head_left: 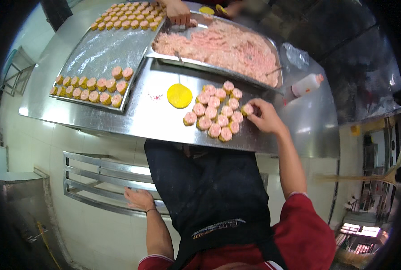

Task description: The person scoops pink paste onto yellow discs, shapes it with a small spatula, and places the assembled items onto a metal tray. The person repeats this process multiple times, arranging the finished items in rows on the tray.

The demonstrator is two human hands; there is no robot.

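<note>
My right hand (pixel 267 118) pinches a siu mai dumpling (pixel 247 110) between thumb and fingers, at the right side of a cluster. That cluster of siu mai (pixel 222 120), pink meat in yellow wrappers, stands on the steel table in front of me. Left of it lies a round yellow wrapper or stack of wrappers (pixel 179 96); I cannot tell which. My left hand (pixel 139 199) hangs below the table edge, fingers apart and holding nothing, near a steel rack (pixel 106 166).
Behind the cluster sits a steel tray of pink minced meat (pixel 218 42), with another person's hand (pixel 178 12) over its left end. A flat tray (pixel 102 51) at left carries rows of siu mai along both ends. A white bottle (pixel 306 85) lies at right beside clear plastic (pixel 295 56).
</note>
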